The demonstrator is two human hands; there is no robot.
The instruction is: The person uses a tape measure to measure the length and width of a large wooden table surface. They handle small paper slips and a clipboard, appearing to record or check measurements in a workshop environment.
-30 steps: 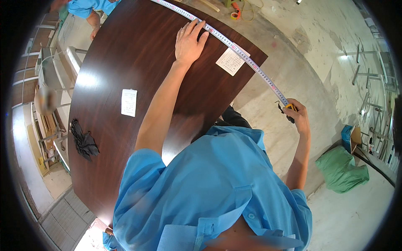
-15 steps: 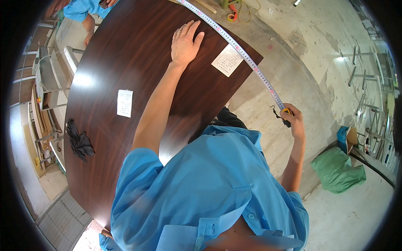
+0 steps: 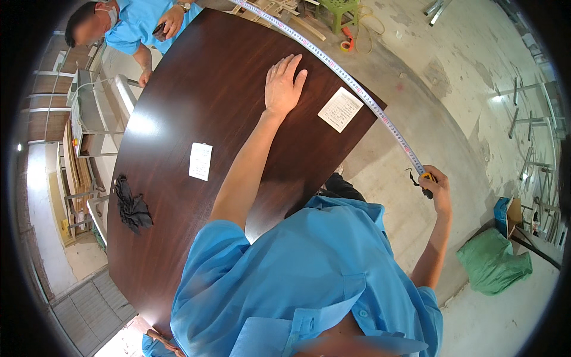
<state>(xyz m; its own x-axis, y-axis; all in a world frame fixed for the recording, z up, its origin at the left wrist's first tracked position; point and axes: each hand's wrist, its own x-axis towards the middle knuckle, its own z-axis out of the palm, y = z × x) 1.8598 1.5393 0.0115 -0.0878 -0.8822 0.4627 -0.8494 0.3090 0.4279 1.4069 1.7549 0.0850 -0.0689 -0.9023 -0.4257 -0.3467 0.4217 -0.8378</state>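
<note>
Where the right hand [image 3: 438,187] is: past the counter's right-hand corner, over the floor [image 3: 392,149]; fingers curled, gripping the tape measure [image 3: 426,177].
Tape measure: yellow-and-black case inside the right hand; black cord [image 3: 411,177] hangs just left of that hand.
Blade [image 3: 336,69]: pulled out, pale with printed marks; runs from the right hand up and left, crosses the corner, follows the far edge ahead of the left hand, exits view at top. Far end out of sight; can't tell whether it touches the wood.
Left hand [image 3: 284,89]: open, palm down on the counter [image 3: 238,65], fingers spread a little, ring on one; blade near its fingertips, apart from them.
Counter: dark brown glossy wood, under the left hand and forearm.
White sheet [image 3: 340,110]: right of the left hand, near the corner, beside the blade.
White slip [image 3: 200,161]: left of and nearer the body than the left hand.
Black cloth [image 3: 133,205]: crumpled, well left of the left hand, near the counter's left edge.
Co-worker [image 3: 128,27]: far left of the left hand, blue shirt, dark object in one hand.
Green bag [image 3: 496,262]: on the floor, right of the right hand and nearer the body.
</note>
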